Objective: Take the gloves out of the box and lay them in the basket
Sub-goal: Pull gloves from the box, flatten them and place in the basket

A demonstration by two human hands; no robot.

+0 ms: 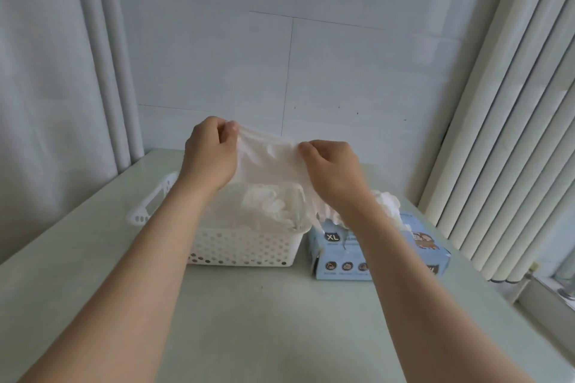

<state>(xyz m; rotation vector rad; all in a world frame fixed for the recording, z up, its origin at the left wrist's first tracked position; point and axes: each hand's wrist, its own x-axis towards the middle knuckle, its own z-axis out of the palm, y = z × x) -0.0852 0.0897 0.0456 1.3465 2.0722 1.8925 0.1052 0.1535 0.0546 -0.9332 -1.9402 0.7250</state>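
Note:
A thin white glove [270,162] hangs stretched between my two hands above the basket. My left hand [209,155] pinches its cuff at the upper left, and my right hand [333,172] pinches the other side. The glove's lower part drapes down into the white perforated basket [245,249], where other white gloves [264,211] lie. To the basket's right sits the light blue glove box [342,264] marked XL, with crumpled white gloves [389,205] poking out of its top behind my right wrist.
Basket and box stand on a pale green table [264,320] pushed against a white panelled wall. Vertical blinds [513,121] hang at the right, with a window sill below them. White pipes run down the wall at the left.

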